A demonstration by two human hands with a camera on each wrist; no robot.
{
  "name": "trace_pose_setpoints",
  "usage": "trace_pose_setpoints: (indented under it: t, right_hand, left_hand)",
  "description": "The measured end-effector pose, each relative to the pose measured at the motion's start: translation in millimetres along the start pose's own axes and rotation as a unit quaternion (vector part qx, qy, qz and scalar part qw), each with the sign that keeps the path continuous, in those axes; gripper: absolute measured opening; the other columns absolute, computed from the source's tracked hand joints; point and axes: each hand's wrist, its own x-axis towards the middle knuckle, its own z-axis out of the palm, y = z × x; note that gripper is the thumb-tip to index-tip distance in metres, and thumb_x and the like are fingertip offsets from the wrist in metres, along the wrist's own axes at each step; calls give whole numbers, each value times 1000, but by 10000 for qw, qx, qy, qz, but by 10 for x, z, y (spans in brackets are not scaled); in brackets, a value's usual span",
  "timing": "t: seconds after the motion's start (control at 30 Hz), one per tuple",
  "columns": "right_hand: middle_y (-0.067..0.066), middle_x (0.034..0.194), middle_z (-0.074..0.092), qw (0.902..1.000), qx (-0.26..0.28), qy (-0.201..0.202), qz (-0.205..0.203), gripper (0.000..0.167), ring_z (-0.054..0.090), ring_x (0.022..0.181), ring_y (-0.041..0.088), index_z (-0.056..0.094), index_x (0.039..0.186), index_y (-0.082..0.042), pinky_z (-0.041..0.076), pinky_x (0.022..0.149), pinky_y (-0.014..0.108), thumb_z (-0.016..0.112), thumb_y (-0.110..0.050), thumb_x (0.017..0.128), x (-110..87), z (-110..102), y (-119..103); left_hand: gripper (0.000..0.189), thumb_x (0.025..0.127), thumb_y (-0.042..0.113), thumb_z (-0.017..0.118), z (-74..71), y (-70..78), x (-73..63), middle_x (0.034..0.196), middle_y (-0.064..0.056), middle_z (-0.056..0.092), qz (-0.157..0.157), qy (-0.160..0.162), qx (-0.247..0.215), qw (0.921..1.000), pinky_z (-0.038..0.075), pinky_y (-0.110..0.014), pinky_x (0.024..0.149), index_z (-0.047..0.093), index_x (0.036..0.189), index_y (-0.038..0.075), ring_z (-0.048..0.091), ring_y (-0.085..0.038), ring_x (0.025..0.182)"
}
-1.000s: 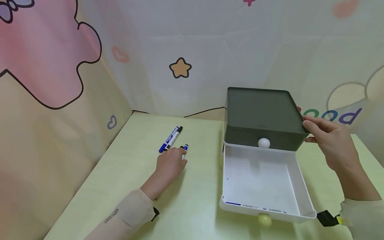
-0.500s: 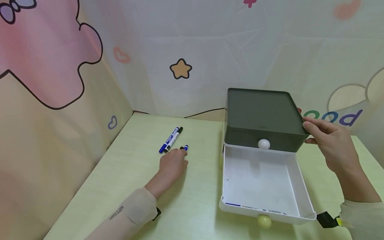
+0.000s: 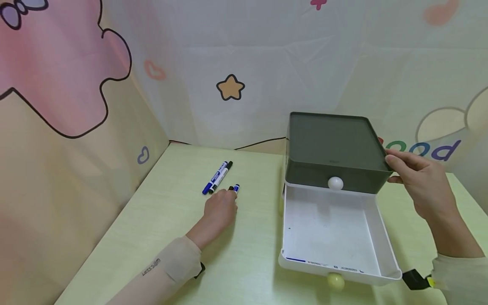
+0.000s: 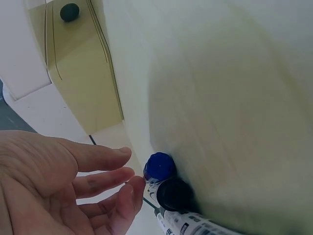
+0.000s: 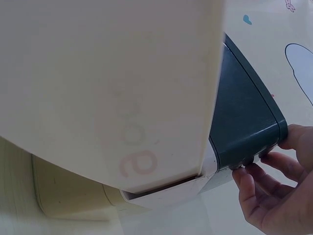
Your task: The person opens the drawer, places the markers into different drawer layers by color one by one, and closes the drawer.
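Note:
In the head view my left hand (image 3: pixel 220 210) reaches down over two markers on the table, partly covering them. A blue-ended marker (image 3: pixel 236 188) and a black-ended marker (image 3: pixel 230 188) stick out past its fingers. From the left wrist, the blue cap (image 4: pixel 160 167) and black cap (image 4: pixel 174 194) face the camera, with my loosely bent fingertips right beside them. My right hand (image 3: pixel 425 180) grips the right front corner of the dark green top of a drawer box (image 3: pixel 335 142), thumb above and fingers along the side. Below that top, a white drawer (image 3: pixel 328 228) is pulled out.
Two more markers, one blue-capped (image 3: pixel 214 178) and one black-capped (image 3: pixel 221 178), lie side by side beyond my left hand. A white knob (image 3: pixel 335 183) sits on the green front, and a yellow-green knob (image 3: pixel 336 281) on the drawer. A printed curtain (image 3: pixel 263 63) hangs behind the table.
My left hand has shifted slightly right at the nearer markers, its fingers drawing in a little. My right hand, the drawer box and the farther markers stay in place.

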Motion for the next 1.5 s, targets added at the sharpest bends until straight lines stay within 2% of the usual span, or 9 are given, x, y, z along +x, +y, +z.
trace_pose_setpoints:
  t: [0.2,0.33,0.57,0.73,0.87,1.1,1.27,1.5]
  right_hand:
    - [-11,104,68,9997,213,-70,1,24,65,85,0,78,122,-19,53,67,14,67,-13,101,6,4,0]
    - [-12,104,69,9998,178,-107,-19,26,66,85,0,77,124,-18,54,67,14,67,-13,101,15,10,-3]
    - [-12,104,68,9999,135,-67,36,25,66,85,-1,77,124,-19,53,67,13,68,-14,101,21,15,-9]
    - [-13,105,68,10000,46,-49,74,25,66,85,-1,77,124,-20,53,67,13,67,-14,101,20,13,-16]
    - [-13,106,67,9999,-112,-32,99,27,65,85,-1,76,126,-20,53,67,13,65,-14,102,17,10,-14]
    - [-13,105,67,10000,-39,-35,81,26,65,85,-1,76,125,-20,53,67,13,65,-14,102,8,6,3]
    - [-11,104,68,9999,141,-8,0,25,65,85,0,77,122,-19,53,67,13,67,-13,101,11,4,14]
    - [-10,105,67,9999,111,26,-69,25,65,85,0,77,123,-18,53,67,13,67,-13,101,9,8,24]
  left_hand:
    - [9,92,-1,72,1,-13,32,83,-12,64,-60,-79,17,9999,53,-35,55,76,100,-1,59,-20,69]
    - [12,94,-4,66,-3,-13,41,82,-12,61,-111,-220,99,9996,51,-34,54,75,102,-2,55,-20,67]
    - [6,95,-3,66,-18,46,35,81,-12,59,-67,-434,397,9982,51,-35,52,71,96,-1,57,-22,66]
    - [8,94,-2,66,-9,96,36,89,-15,62,-43,-485,568,9972,55,-40,57,71,100,-1,63,-26,72]
    - [11,94,-2,67,9,121,52,92,-17,62,-79,-578,545,9968,56,-40,59,71,104,-2,63,-27,74]
    - [5,93,-2,66,39,154,74,88,-15,67,-139,-747,497,9959,54,-38,56,71,96,-1,61,-23,69]
    - [2,92,-3,68,41,195,69,84,-16,67,-197,-691,450,9964,55,-39,55,70,92,-2,63,-25,70]
    - [3,90,-3,71,95,206,84,81,-16,66,-100,-485,437,9978,56,-40,58,68,92,-4,65,-26,72]
